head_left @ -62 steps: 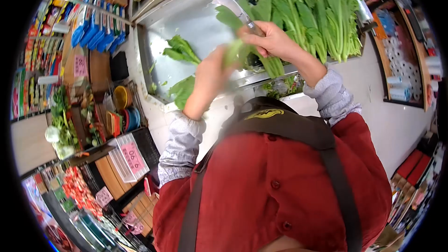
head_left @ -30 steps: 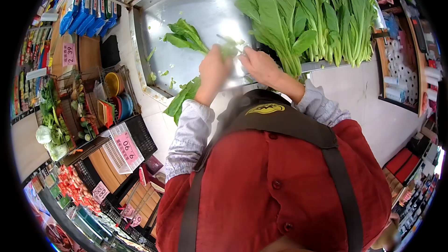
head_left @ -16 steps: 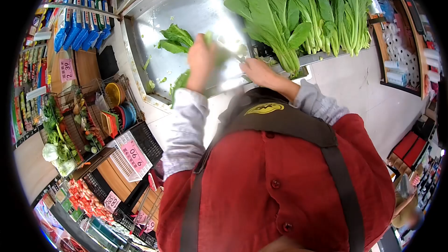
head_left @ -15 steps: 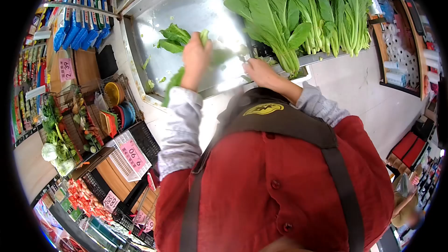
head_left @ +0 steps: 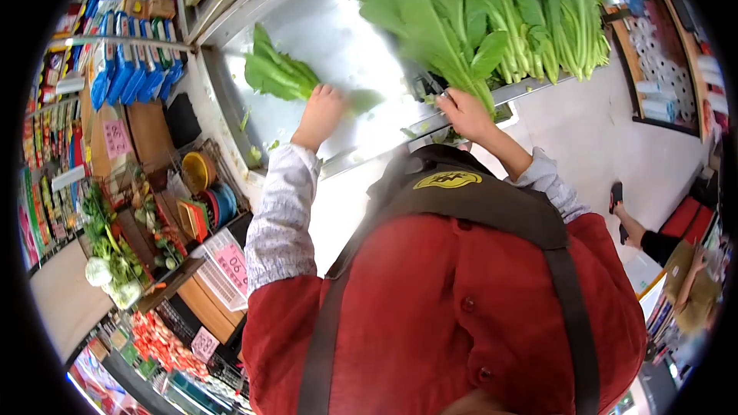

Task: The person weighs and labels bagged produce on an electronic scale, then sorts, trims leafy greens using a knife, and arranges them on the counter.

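Loose bunch of broad green leaves over the left part of the silver metal bench, leaf tips pointing away from the wearer. Left hand closed on its stem end; a blurred green leaf just beside the fingers. Right hand closed on a small metal-looking piece, mostly hidden; its full shape cannot be told. Near that hand, pale stalk ends of the long leafy green vegetables, laid side by side along the bench's right part. Leaf scraps near the left rim. Farther left, blue plastic packets on a shelf; far right, another person in an olive top, on the pale floor
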Available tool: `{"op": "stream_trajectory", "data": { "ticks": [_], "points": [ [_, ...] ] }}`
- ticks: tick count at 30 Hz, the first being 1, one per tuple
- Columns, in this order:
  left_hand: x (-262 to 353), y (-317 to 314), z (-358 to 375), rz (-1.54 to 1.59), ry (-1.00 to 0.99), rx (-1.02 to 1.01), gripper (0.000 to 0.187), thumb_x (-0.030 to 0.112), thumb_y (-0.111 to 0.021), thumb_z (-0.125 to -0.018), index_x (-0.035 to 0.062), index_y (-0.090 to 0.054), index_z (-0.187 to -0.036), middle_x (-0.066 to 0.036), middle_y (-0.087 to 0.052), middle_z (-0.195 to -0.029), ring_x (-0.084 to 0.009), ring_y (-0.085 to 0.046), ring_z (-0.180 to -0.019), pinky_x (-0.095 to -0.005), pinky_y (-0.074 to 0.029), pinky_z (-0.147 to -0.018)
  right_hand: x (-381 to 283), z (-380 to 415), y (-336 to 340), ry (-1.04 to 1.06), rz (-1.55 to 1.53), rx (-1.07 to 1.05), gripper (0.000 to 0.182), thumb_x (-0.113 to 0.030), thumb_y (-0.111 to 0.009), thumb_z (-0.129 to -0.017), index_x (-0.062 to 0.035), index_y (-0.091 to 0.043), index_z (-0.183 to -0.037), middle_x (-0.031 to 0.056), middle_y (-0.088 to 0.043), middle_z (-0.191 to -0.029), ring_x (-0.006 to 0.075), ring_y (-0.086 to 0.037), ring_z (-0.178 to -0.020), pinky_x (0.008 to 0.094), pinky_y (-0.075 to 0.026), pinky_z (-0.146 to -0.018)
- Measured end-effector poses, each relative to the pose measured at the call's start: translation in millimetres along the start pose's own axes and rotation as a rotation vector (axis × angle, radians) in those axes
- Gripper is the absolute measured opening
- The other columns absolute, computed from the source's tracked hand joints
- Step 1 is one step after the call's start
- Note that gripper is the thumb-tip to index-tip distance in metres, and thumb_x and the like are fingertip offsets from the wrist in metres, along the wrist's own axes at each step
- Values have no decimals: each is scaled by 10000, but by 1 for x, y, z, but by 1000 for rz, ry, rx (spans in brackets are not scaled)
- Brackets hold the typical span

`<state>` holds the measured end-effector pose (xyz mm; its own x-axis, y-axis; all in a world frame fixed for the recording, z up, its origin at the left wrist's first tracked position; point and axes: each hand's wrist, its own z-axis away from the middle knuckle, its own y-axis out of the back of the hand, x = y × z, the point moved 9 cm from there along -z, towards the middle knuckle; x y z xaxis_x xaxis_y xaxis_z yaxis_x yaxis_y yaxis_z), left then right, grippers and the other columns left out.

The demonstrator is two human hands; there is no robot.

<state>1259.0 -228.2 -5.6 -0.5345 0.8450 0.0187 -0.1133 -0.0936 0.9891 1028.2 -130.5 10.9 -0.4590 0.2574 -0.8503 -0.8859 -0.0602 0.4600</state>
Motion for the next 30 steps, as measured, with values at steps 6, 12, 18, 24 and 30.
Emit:
{"op": "stream_trajectory", "data": {
  "ticks": [6, 12, 18, 24, 30],
  "points": [
    [1, 3, 27, 131, 83, 176, 504, -8, -601, -675, 132, -619, -1158, -165, -523, -1138, -363, -443, -1163, -458, -335, -1037, 5, 24, 43, 93, 35, 190, 312, -305, -528, -917, -2, -520, -847, 107, -480, -619, 214, -485, -562, 368, -401, -546],
    [0, -2, 35, 202, 177, 174, 561, -36, -612, -669, 85, -561, -1215, -182, -476, -1245, -390, -373, -1254, -484, -259, -1109, 30, 45, 172, -74, 9, 710, 348, -337, -687, -801, -33, -547, -893, 155, -591, -768, 301, -571, -696, 399, -447, -645],
    [6, 5, 37, 105, 230, 164, 621, -11, -606, -695, 90, -491, -1297, -200, -409, -1353, -406, -271, -1342, -523, -180, -1135, 78, 76, 305, -168, 492, 1238, 369, -318, -734, -736, -22, -546, -848, 127, -587, -765, 294, -563, -672, 399, -460, -648],
    [8, 3, 39, 118, 261, 172, 679, -48, -571, -681, 95, -451, -1333, -205, -377, -1392, -414, -247, -1355, -526, -177, -1134, 132, 58, 319, -294, 412, 1052, 578, -486, -765, -689, 29, -552, -845, 168, -620, -812, 283, -616, -727, 403, -488, -663],
    [12, 0, 40, 249, 256, 265, 737, -101, -519, -594, 57, -462, -1312, -226, -352, -1413, -446, -237, -1354, -549, -194, -1127, 157, 62, 320, -366, 206, 888, 672, -528, -719, -727, 16, -585, -1098, 221, -603, -1118, 347, -573, -1044, 441, -455, -887]
  ]
}}
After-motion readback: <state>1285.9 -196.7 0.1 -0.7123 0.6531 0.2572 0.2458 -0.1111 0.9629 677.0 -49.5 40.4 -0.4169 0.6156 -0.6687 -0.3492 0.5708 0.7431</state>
